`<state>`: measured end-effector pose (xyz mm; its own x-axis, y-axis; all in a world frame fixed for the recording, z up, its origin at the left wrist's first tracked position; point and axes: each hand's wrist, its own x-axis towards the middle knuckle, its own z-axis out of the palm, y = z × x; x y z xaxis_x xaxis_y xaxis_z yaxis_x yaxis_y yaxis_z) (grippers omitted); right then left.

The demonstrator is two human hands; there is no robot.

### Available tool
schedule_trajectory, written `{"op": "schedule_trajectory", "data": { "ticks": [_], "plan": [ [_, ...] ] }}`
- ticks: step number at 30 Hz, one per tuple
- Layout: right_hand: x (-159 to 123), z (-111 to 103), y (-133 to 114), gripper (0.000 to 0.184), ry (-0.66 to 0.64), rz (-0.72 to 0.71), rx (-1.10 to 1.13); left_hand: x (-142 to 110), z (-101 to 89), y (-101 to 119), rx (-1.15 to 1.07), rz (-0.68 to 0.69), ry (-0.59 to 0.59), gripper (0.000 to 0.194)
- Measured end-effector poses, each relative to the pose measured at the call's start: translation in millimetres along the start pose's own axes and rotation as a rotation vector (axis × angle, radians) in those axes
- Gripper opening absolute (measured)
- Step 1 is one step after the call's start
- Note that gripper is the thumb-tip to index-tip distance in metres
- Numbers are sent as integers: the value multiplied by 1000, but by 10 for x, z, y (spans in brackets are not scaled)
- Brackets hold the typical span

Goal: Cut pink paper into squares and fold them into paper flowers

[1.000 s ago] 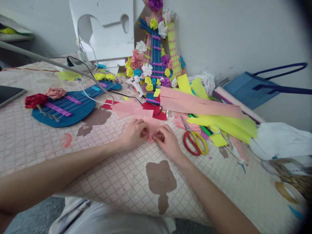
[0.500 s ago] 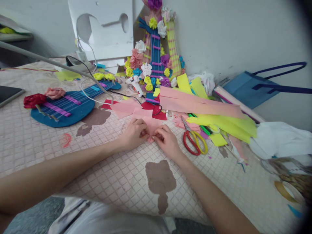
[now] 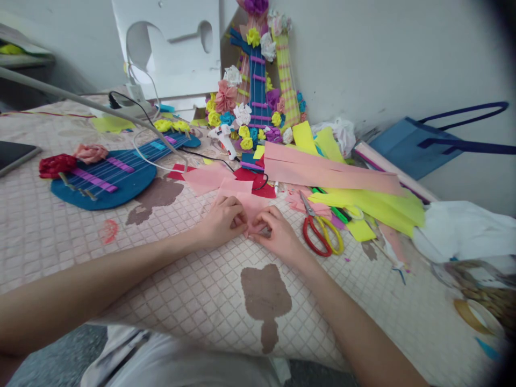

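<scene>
A piece of pink crepe paper lies on the table, its near edge between my two hands. My left hand is closed, with thumb and fingertips pinching the paper from the left. From the right, my right hand pinches the same near edge, thumb and index finger forming a loop. The fingertips of both hands almost meet. More pink paper and red paper lie just beyond. Scissors with one red and one yellow handle rest right of my right hand.
On the left lies a blue guitar shape with paper roses. A white glue gun stands behind the papers, its cord trailing forward. Pink strips and yellow strips spread rightward. Tape sits at the far right.
My right hand's thumb and fingertips have shifted slightly left and nearer to me along the paper's edge. My left hand has barely moved.
</scene>
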<state>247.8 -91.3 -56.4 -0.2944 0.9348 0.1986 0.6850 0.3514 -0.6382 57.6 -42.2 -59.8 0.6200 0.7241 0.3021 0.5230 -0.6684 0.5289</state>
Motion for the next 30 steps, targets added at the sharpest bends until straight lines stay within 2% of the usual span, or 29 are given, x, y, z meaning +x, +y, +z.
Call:
{"op": "schedule_trajectory", "data": {
  "ticks": [6, 10, 13, 21, 26, 30],
  "plan": [
    [-4, -75, -19, 25, -66, -32, 0, -5, -15, -13, 19, 16, -3, 7],
    [-13, -75, -16, 16, -76, -39, 47, 1, -22, -15, 29, 20, -8, 6],
    [-15, -51, -10, 6, -51, -30, 62, 3, -9, -22, 33, 35, -5, 6],
    [-8, -16, -40, 11, 4, -22, -10, -4, -2, -44, 18, 48, -4, 13],
    [-8, -15, -54, 14, 9, -24, 7, 16, -53, -58, -8, 12, -51, 21],
    [-3, 29, -44, 9, 37, -14, -23, 36, -70, -73, -23, 2, -85, 25]
  ]
}}
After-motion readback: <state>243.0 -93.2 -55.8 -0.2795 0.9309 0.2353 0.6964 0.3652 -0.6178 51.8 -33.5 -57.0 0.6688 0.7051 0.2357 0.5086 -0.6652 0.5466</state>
